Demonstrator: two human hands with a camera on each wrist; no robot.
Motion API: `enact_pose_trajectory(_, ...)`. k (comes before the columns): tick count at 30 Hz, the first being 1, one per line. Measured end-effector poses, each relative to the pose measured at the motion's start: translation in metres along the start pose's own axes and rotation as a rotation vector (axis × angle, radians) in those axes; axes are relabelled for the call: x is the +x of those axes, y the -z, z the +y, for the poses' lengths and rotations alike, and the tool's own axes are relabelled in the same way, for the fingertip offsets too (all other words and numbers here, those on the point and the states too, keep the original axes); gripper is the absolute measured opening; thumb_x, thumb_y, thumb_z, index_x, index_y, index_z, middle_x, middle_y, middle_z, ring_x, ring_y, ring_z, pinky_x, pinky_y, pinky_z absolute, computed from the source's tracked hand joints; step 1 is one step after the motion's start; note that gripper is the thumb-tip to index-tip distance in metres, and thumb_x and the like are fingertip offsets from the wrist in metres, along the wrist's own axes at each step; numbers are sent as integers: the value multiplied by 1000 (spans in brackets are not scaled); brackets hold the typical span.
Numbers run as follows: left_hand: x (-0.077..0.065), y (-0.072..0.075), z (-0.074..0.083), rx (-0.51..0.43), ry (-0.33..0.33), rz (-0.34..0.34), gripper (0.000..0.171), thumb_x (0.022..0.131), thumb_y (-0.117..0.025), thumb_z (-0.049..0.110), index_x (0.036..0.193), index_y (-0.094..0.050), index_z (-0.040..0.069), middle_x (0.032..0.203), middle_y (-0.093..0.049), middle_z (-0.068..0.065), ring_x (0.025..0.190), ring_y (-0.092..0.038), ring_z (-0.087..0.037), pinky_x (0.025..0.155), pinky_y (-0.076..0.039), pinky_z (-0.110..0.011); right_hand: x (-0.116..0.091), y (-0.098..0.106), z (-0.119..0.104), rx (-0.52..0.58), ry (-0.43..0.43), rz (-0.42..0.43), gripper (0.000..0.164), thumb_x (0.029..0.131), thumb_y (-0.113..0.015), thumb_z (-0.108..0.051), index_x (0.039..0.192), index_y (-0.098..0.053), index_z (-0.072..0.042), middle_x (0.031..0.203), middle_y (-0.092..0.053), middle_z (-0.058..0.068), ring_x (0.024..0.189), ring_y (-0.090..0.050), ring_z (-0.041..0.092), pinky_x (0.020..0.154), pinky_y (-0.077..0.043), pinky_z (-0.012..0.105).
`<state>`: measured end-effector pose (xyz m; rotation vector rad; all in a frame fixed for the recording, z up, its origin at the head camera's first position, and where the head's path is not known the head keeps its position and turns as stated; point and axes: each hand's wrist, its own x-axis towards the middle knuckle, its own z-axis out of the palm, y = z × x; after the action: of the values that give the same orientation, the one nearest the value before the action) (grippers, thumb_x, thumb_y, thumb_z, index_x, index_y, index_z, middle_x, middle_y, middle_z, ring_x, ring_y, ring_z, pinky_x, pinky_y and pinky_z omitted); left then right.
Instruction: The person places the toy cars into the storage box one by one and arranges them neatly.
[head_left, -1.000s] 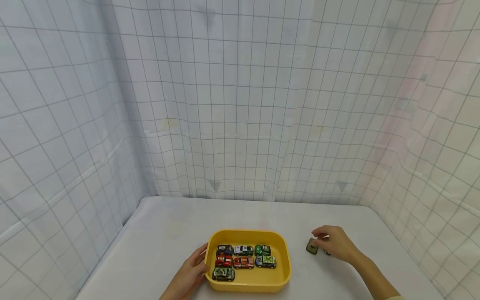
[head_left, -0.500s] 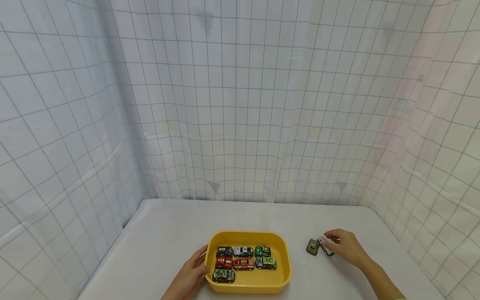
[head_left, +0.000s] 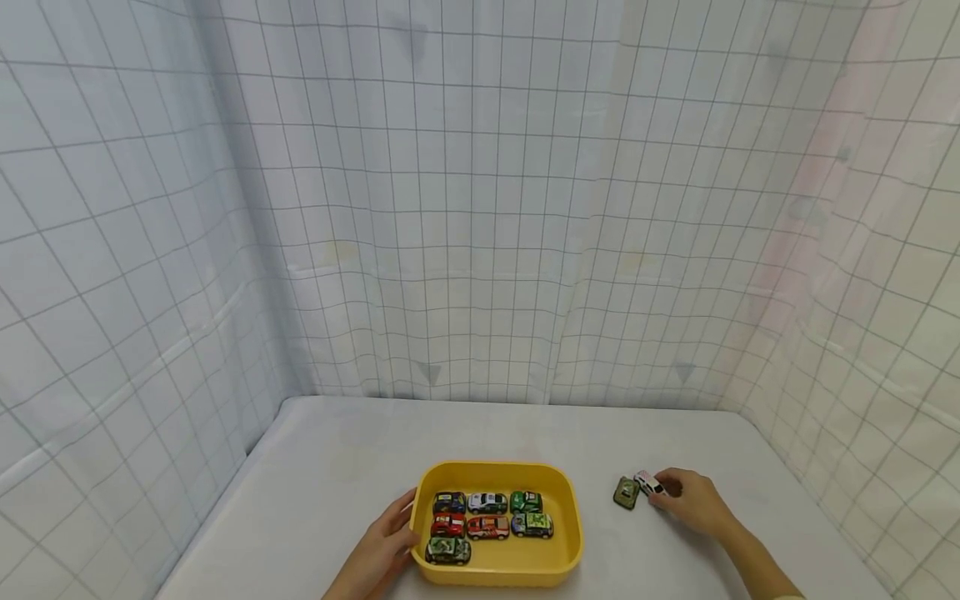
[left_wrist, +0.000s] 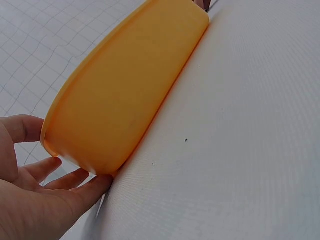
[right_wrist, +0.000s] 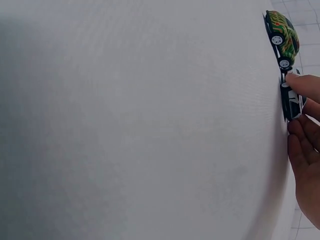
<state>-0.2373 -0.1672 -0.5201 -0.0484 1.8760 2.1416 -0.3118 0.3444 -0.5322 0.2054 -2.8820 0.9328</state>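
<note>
My left hand point(head_left: 381, 546) holds the yellow plastic bin point(head_left: 495, 577) at its left end. In the left wrist view, the thumb reaches the bin's rim point(left_wrist: 44, 137) while the other fingers touch the outer wall. At the right, my right hand point(head_left: 693, 502) pinches a white toy car point(head_left: 649, 483) low at the table, thumb at one end and fingers at the other. A green patterned toy car point(head_left: 626, 492) stands just left of it. In the right wrist view, the green car point(right_wrist: 283, 37) is lined up close to the white car point(right_wrist: 293, 102), which the fingers partly cover.
Several toy cars sit in rows inside the bin, among them a green car point(head_left: 526, 502), an orange-red car point(head_left: 487, 527) and a camouflage car point(head_left: 447, 550). Bare bin floor point(head_left: 517, 554) shows at the front right. Gridded white curtains point(head_left: 480, 208) surround the white table point(head_left: 360, 442).
My right hand has drawn back to the right from over the two loose cars and now grips the white car, which has turned a little. The left hand and bin stay put.
</note>
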Motion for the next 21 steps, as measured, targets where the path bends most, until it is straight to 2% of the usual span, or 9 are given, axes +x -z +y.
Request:
enact_pose_trajectory(4,0,0,0,1,-6,-3,81,93,-53,-2,163,-12,-6,162,-9,-41,145,-23,-57,108,-42,-61,-1,0,2,39,-21,19,29,88,-80,-17,112,-76,-2,104,-74,8,94,-68,24,83,-56,46)
enact_pose_trajectory(10,0,1,0,2,-6,5,81,93,-54,-2,163,-13,-6,162,-9,-40,145,-24,-57,107,-43,-61,-1,1,5,64,-43,24,32,90,-79,-15,117,-75,2,108,-73,11,94,-68,24,81,-55,44)
enact_pose_trajectory(17,-3,0,1,-3,-10,-7,81,93,-54,-2,163,-12,-6,162,-9,-40,145,-25,-57,107,-43,-61,-4,4,3,28,-22,59,31,93,-74,-9,121,-71,5,101,-69,6,89,-60,20,74,-52,36)
enact_pose_trajectory(21,-3,-1,2,-6,-7,-1,81,93,-54,-2,162,-12,-6,162,-9,-40,145,-25,-56,107,-44,-60,-5,7,-1,44,-7,68,31,95,-71,-6,123,-69,6,104,-68,7,92,-60,22,75,-52,36)
